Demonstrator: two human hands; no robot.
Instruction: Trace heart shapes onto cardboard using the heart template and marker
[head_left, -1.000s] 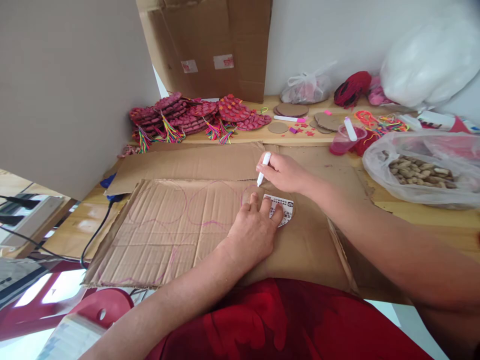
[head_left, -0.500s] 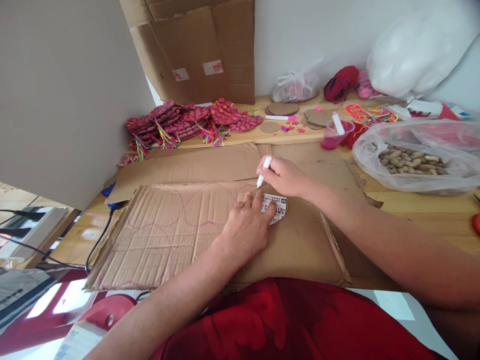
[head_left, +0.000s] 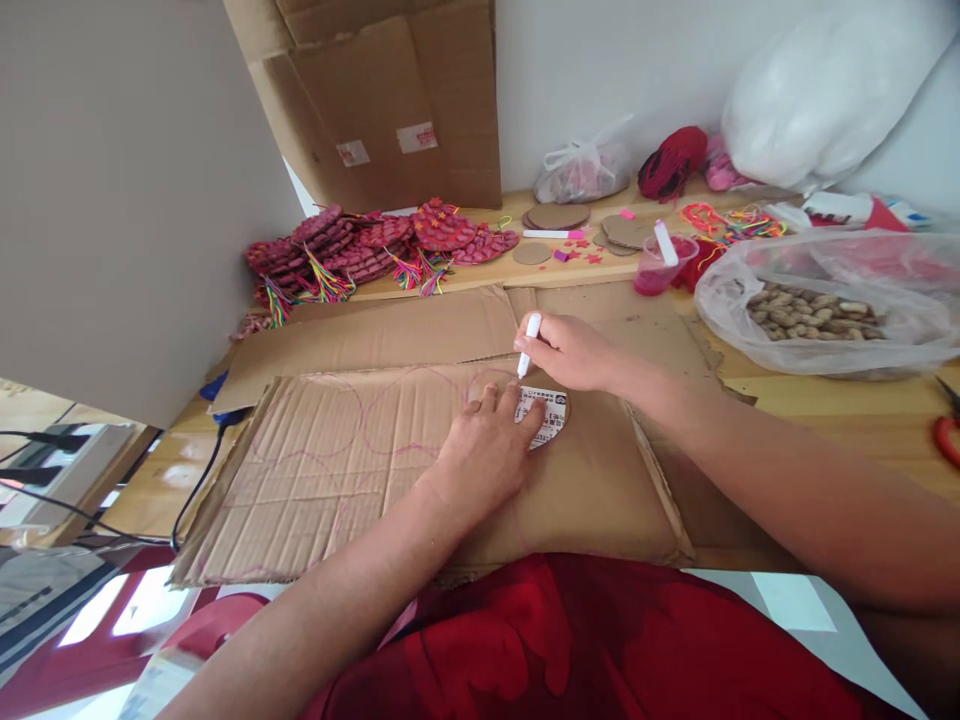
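In my right hand [head_left: 566, 350] is a white marker [head_left: 529, 345], gripped near its upper part with the tip pointing down. Its tip meets the upper edge of a rounded template [head_left: 553, 410] printed with black characters. My left hand [head_left: 491, 440] lies on that template with the fingers spread, pressing it onto a sheet of corrugated cardboard [head_left: 315, 510]. Several purple-pink circle outlines are drawn on the sheet, left of my hand. Part of the template is hidden under my fingers.
Behind the sheet lie pink decorated pieces with coloured tassels [head_left: 375, 245], cardboard discs [head_left: 555, 216] and a capped marker [head_left: 553, 234]. At right are a plastic cup [head_left: 660, 270], a bag of peanuts [head_left: 814, 312] and red-handled scissors [head_left: 946, 440]. A power strip [head_left: 67, 475] with cables is at left.
The view has shifted slightly, bringing more of the scissors into sight at right. Both hands keep nearly the same place, the marker tip still at the template's upper edge.
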